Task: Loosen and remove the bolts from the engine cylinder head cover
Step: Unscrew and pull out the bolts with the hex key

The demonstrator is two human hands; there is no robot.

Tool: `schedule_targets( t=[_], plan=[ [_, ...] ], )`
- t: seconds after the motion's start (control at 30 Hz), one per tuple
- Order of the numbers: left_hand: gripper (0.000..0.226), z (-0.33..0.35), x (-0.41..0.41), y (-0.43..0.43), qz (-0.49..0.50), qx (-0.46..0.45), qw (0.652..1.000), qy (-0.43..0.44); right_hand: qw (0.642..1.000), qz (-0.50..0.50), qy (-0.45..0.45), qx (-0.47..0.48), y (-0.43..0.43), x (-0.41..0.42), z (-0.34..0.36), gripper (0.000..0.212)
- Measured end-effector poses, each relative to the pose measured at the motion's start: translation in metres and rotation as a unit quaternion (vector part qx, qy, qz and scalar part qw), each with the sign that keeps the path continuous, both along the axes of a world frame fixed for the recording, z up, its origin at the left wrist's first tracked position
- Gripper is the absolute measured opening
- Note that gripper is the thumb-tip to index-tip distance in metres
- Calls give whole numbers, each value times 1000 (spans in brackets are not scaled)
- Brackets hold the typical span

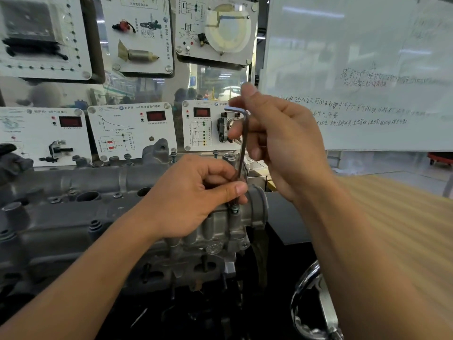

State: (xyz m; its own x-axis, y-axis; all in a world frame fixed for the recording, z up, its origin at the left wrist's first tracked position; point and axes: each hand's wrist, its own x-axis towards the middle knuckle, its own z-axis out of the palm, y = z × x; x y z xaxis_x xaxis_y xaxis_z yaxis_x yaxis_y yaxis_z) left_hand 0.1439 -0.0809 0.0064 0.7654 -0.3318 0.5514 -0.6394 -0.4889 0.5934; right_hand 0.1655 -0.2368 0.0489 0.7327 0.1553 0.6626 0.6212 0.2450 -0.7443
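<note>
Low at the right, closest of all, a shiny chrome wheel [316,303] sits below the engine, idle; it plays no part in this step.

Next comes the left hand [196,197]; its grip is clamped on the lower shaft of a hex key [242,148], thumb and curled fingers pinching it just above a bolt [234,210]; I judge this low hold is there to keep the tip seated in the bolt's socket and the shaft upright. Higher up, the right hand [282,143] has its grip closed lightly on the key near the bend, thumb raised; that suits spinning the long shaft between the fingers rather than levering, so the bolt is probably already loose.

That bolt stands at the right end of the engine, at the near corner beside a round pipe flange; its head is small, bright, and seems raised off its seat, though the thumb hides part of it. To the left stretches the cover [49,229]; dull grey cast metal with round wells; several more bolts [173,155] stand proud along its far edge.

A wooden counter [392,204] runs to the right; behind stand training panels [132,128] and a whiteboard [355,69].
</note>
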Motion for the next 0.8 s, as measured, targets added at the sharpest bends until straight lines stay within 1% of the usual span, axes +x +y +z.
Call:
schedule_targets(
  t=[0.1, 0.17, 0.33, 0.4, 0.5, 0.57, 0.63, 0.67, 0.73, 0.8],
  plan=[
    [10, 1, -1, 1, -4, -6, 1000, -1, 996, 18, -82, -27, 0, -1, -1, 7],
    [10, 1, -1, 0, -2, -6, 1000, -3, 994, 21, -97, -43, 0, 3, -2, 10],
    [10, 1, -1, -1, 5, -3, 1000, -4, 994, -4, -74, -86, 2, 10, -5, 18],
    [12, 1, -1, -1, 8, 2, 1000, -7, 993, 29, -75, -91, 4, 11, -8, 20],
    [16, 2, -2, 0, 11, 7, 1000, -14, 987, 117, -58, -96, 4, 10, -7, 20],
    [18, 2, -2, 0, 16, 10, 1000, -19, 986, 135, -38, -95, 3, 9, -6, 21],
    [18, 2, -3, 0, 18, 11, 1000, -18, 990, 107, -28, -83, 4, 7, -4, 21],
    [17, 2, -3, -1, 18, 11, 1000, -19, 994, 75, -32, -76, 5, 4, -4, 25],
    [15, 3, -3, -1, 13, 1, 1000, -17, 994, -30, -76, -70, 9, -3, -4, 40],
    [15, 3, -4, -2, 9, -6, 1000, -16, 974, -157, -142, -83, 14, -11, -6, 52]
  ],
)
